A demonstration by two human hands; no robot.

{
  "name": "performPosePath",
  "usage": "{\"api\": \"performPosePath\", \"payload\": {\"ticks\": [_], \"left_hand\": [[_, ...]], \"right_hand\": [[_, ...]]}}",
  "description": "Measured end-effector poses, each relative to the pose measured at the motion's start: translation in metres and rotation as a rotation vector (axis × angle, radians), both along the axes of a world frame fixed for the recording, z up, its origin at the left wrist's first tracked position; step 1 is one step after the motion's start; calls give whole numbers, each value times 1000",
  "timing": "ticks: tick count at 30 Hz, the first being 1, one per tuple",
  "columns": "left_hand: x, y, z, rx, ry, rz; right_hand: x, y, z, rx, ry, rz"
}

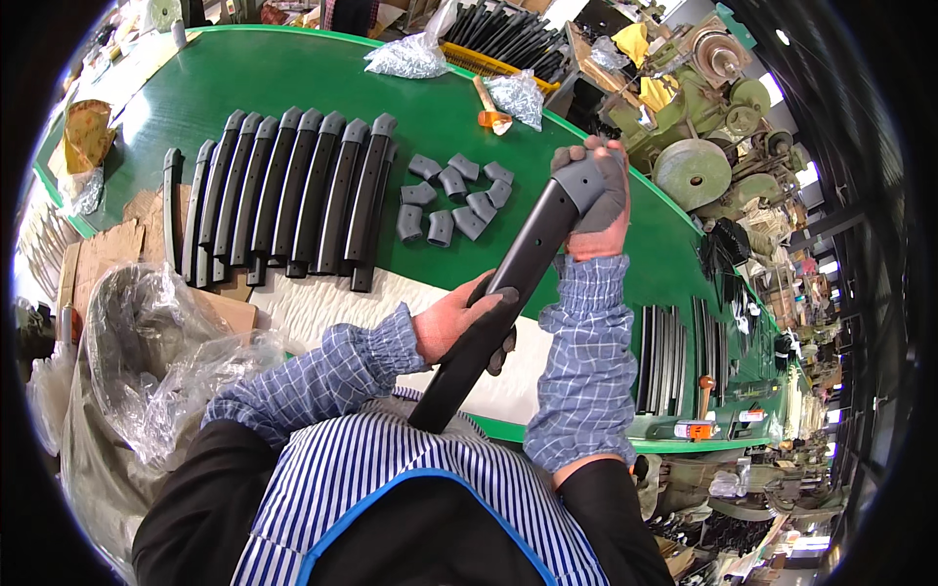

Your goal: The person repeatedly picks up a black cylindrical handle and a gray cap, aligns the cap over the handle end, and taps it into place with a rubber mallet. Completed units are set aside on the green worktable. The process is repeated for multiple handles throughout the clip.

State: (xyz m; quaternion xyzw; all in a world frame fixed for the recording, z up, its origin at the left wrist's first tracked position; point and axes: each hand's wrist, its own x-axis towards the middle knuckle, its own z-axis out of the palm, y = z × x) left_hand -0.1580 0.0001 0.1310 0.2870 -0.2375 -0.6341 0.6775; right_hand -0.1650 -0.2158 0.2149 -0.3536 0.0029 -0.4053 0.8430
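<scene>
Nearest to us, the lower end of the black tube (518,264) stood before the striped apron (381,488); we could not tell whether it touched the cloth. Our left hand (459,317) was closed around the tube below its middle, thumb across the upper face, the fingers largely hidden underneath. From that grip the long axis ran away from the body and to the right, slanting up to the grey elbow fitting (578,184) at the far end. Our right hand (608,200) was the nearer one to that fitting, curled over its outer end and right side, so its mouth was covered and we could not judge how deeply it sat. Beyond, loose grey fittings (452,183) lay on the green table (225,73), left of the right hand, with a row of similar tubes (293,195) farther left. Farthest off, machinery (692,174) blurred toward the dark rim.
</scene>
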Motion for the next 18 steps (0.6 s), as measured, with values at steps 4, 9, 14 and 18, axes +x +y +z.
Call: {"api": "performPosePath", "payload": {"ticks": [4,9,14,18], "left_hand": [[-4,7,-7,41,7,-11],[-13,17,-12,72,108,-16],[-17,22,-18,83,104,39],[-6,18,-23,109,174,-58]], "right_hand": [[-4,-8,-3,72,131,455],[-11,1,-15,105,324,278],[-25,6,-42,7,270,136],[-27,-6,-49,60,266,314]]}}
